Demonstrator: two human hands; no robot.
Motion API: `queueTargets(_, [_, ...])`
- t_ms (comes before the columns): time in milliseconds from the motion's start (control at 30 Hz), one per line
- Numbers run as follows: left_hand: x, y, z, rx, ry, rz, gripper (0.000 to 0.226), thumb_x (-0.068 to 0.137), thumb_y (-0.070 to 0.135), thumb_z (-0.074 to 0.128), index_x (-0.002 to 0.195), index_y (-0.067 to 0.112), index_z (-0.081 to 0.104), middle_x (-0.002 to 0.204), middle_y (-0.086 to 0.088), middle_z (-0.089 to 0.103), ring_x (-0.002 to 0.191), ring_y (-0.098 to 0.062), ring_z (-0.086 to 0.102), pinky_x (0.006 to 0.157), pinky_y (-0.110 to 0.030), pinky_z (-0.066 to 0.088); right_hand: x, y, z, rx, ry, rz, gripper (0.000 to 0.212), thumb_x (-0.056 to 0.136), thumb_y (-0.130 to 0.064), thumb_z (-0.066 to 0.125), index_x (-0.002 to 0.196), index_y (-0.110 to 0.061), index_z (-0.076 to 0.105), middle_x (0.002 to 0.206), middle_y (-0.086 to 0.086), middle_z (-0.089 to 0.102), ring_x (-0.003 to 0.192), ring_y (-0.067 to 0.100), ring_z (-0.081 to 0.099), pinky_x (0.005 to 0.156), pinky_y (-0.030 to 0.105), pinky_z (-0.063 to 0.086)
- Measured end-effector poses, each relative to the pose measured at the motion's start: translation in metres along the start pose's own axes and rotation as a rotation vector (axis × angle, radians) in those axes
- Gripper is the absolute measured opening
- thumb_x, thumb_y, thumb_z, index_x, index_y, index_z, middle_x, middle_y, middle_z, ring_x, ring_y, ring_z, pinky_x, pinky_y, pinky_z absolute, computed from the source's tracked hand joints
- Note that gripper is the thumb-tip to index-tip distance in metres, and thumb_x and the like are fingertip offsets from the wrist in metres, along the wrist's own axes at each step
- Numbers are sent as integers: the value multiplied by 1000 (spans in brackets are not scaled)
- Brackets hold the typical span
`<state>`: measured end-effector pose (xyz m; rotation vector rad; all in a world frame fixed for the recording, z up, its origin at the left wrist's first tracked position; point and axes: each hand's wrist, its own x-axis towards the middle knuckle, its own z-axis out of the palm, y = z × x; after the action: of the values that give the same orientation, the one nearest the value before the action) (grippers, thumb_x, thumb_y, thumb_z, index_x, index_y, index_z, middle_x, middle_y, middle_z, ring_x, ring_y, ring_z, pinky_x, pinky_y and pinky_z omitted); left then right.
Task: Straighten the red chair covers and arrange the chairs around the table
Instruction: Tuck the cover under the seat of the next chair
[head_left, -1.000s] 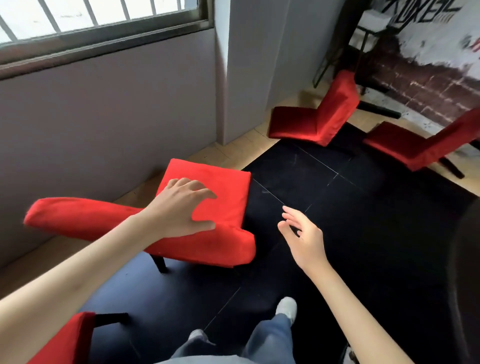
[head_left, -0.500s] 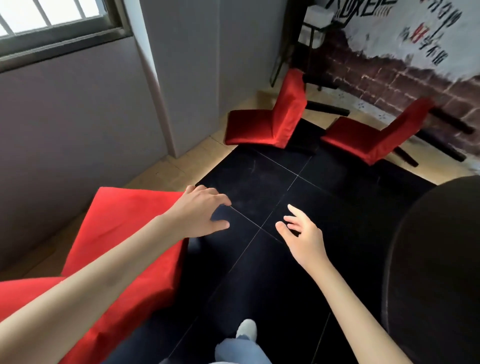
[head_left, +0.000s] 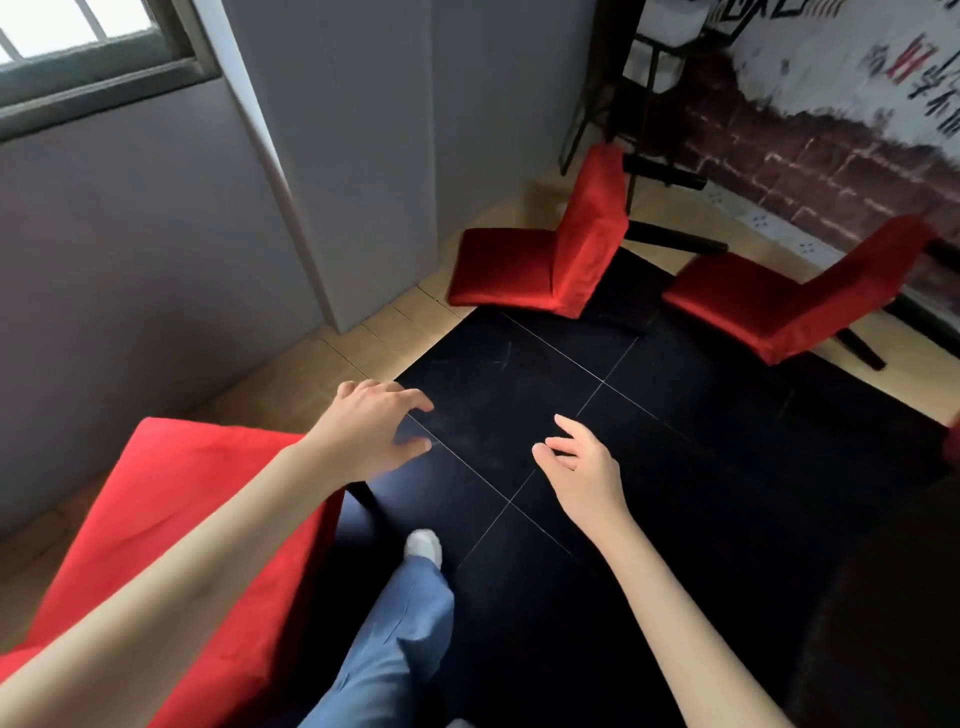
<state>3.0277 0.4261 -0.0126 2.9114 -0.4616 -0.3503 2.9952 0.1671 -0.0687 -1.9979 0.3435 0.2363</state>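
We are reaching both hands forward with nothing in them, the left hand (head_left: 371, 434) and right hand (head_left: 582, 467) apart, fingers loosely spread. The nearest red chair (head_left: 171, 525) is sitting beside our left arm; beyond it, two toppled chairs (head_left: 545, 249) are waiting to be righted.

Left grip (head_left: 371, 431) and right grip (head_left: 582, 465) outstretched, empty.

A red-covered chair (head_left: 171, 525) lies under the left forearm, behind the left hand's fingers (head_left: 410, 402), its cover smooth, while two more red-covered chairs, one near the grey pillar (head_left: 545, 260) and one by the brick wall (head_left: 795, 296), lie tipped over well beyond both hands' fingertips.
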Motion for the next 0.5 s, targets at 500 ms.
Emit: queueTargets(500, [313,-96,-50,-15,-9,-11,46,88,49,56,130,33,50,120,6,58,113,-23,49,96,-37,32,287,-115,0,41,34,59,57,83,-39,65,136,-30,49,121,-8,61,100,4,61,70,12,40])
